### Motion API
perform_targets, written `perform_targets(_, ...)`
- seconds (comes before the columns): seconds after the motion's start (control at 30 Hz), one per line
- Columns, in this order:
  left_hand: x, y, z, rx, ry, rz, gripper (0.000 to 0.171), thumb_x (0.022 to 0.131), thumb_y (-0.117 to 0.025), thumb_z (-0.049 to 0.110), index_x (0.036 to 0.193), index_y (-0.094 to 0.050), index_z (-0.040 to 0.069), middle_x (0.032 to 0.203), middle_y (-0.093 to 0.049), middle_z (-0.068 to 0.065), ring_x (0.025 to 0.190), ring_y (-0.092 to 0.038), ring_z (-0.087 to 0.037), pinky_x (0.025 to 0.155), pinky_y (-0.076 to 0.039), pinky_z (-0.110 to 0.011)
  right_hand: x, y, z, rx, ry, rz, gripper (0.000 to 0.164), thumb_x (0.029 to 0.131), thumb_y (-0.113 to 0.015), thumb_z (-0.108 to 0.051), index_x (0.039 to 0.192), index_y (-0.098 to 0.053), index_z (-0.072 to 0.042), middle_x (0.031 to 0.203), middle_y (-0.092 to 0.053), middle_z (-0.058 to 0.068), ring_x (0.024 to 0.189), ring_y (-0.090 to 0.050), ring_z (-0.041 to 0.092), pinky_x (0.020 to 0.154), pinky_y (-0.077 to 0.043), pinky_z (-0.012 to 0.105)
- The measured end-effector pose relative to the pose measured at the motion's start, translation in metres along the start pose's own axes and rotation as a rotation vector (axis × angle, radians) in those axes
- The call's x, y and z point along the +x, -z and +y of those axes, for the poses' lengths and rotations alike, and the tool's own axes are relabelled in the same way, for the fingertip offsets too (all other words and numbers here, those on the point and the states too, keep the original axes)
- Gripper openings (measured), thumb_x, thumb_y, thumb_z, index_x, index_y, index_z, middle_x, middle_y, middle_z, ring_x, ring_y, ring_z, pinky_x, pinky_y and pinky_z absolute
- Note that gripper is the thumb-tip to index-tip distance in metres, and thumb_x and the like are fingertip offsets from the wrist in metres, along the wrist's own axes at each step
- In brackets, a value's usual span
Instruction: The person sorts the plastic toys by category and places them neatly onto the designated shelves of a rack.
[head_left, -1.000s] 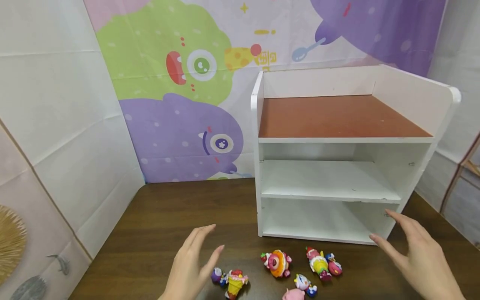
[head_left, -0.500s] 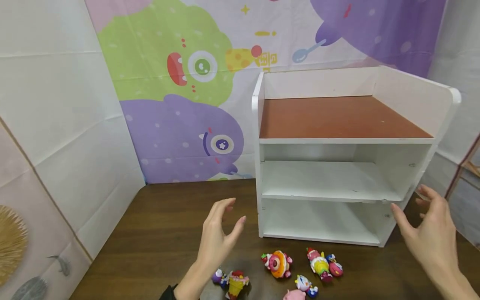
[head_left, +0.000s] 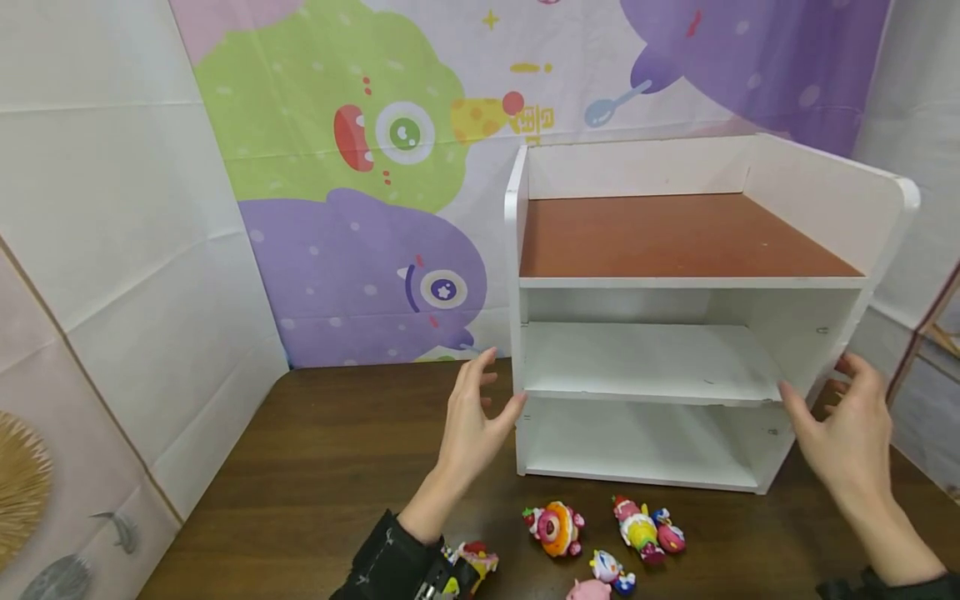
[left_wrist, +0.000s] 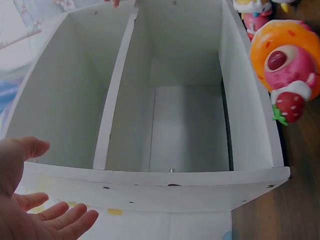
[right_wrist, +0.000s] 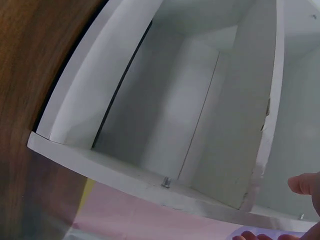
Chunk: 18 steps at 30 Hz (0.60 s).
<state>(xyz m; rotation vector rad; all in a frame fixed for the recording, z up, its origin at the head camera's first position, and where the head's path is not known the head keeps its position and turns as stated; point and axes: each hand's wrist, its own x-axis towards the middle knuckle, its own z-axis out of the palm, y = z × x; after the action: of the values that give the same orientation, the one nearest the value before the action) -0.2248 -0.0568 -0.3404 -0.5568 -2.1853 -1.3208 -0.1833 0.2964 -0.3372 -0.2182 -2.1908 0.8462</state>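
Observation:
A white two-tier cabinet (head_left: 645, 398) with a brown top stands on the dark wooden table. My left hand (head_left: 471, 421) is raised by its left side panel, fingers spread along the outside and thumb near the front edge. In the left wrist view those fingers (left_wrist: 70, 220) are apart and hold nothing. My right hand (head_left: 847, 433) is at the right panel, its thumb toward the front edge and its fingers partly hidden behind the side. In the right wrist view, only the thumb (right_wrist: 302, 184) and some fingertips show beside the cabinet's edge.
Several small toy figures lie before the cabinet: a pink bear in an orange ring (head_left: 555, 528), a yellow-and-pink figure (head_left: 637, 530), a small blue-and-white one (head_left: 609, 568) and a pink one (head_left: 588, 590). My left sleeve (head_left: 390, 560) partly covers another figure (head_left: 480, 557). A cartoon cloth (head_left: 360, 267) hangs behind.
My left hand has moved up and right to the cabinet's left side. The right hand has risen and drawn in to the right side. The cabinet and figures look unmoved.

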Motion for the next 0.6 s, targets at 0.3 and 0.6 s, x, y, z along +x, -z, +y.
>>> perform_targets(0.3, 0.025, -0.017, -0.008, -0.079, 0.016, -0.054, 0.074, 0.079, -0.066, 0.02, 0.139, -0.025, 0.008, 0.136, -0.034, -0.012, 0.111, -0.045, -0.029, 0.08, -0.045, -0.04, 0.019, -0.009, 0.008, -0.017, -0.064, -0.051, 0.058, 0.082, -0.059, -0.021, 0.121, -0.031, 0.011, 0.095, -0.047, 0.029, 0.08, -0.047, 0.04, 0.053, -0.03, 0.03)
perform_targets(0.6, 0.038, -0.03, -0.012, -0.126, 0.004, -0.041, 0.073, 0.08, -0.062, 0.007, 0.141, -0.022, 0.012, 0.132, -0.04, -0.01, 0.102, -0.052, -0.027, 0.071, -0.048, -0.03, 0.025, -0.015, 0.014, 0.031, -0.079, -0.022, 0.047, 0.083, -0.053, -0.017, 0.117, -0.036, 0.011, 0.094, -0.048, 0.031, 0.081, -0.047, 0.041, 0.054, -0.031, 0.033)
